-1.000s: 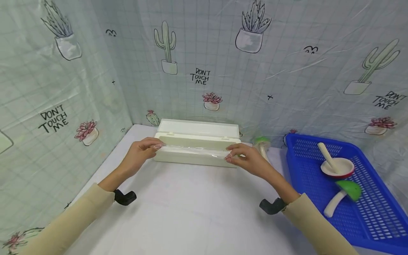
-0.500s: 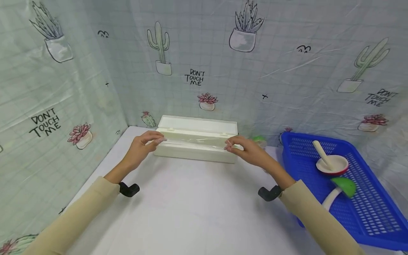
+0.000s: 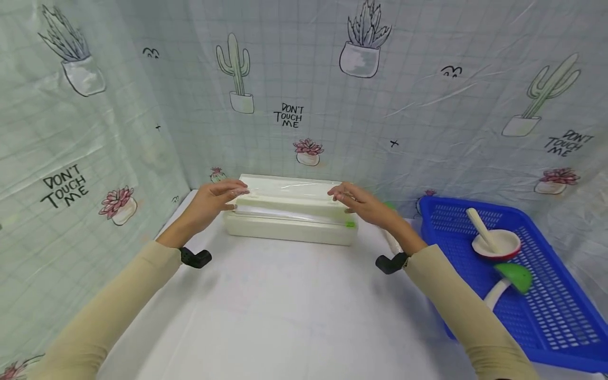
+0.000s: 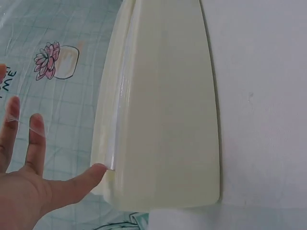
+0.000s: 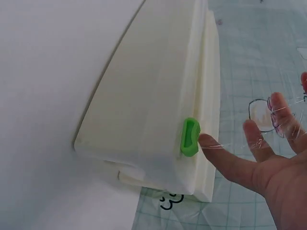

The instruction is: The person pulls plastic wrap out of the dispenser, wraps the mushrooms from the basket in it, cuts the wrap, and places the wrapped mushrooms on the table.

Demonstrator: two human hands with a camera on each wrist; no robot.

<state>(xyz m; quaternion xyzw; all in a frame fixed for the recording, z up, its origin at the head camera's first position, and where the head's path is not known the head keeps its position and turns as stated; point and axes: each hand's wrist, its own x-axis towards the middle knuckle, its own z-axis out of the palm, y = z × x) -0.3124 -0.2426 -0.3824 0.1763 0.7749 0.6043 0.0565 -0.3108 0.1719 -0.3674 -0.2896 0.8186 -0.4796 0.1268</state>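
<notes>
A cream cling film dispenser [image 3: 290, 231] stands on the white table with its lid [image 3: 266, 184] raised behind it. Clear cling film [image 5: 229, 145] stretches between the hands, across the lid. The left hand [image 3: 206, 206] is at the dispenser's left end, fingers extended behind and thumb touching the front section's rim. At the other end is the right hand [image 3: 370, 208], its fingers spread and its thumb beside the green slider [image 5: 190, 137]. Film clings to the fingertips of both hands; thumbs and fingers are apart.
To the right, a blue basket [image 3: 429, 232] contains a green ladle [image 3: 515, 278] and a red-and-white ladle [image 3: 496, 244]. Another pale handle [image 3: 391, 243] shows partly behind the right wrist. Patterned sheeting [image 3: 332, 116] hangs at the back and left.
Both hands have moved up and back with the film, from the dispenser's front to its lid. Their pinching fingers have spread, and the front section now looks tipped with the green slider showing.
</notes>
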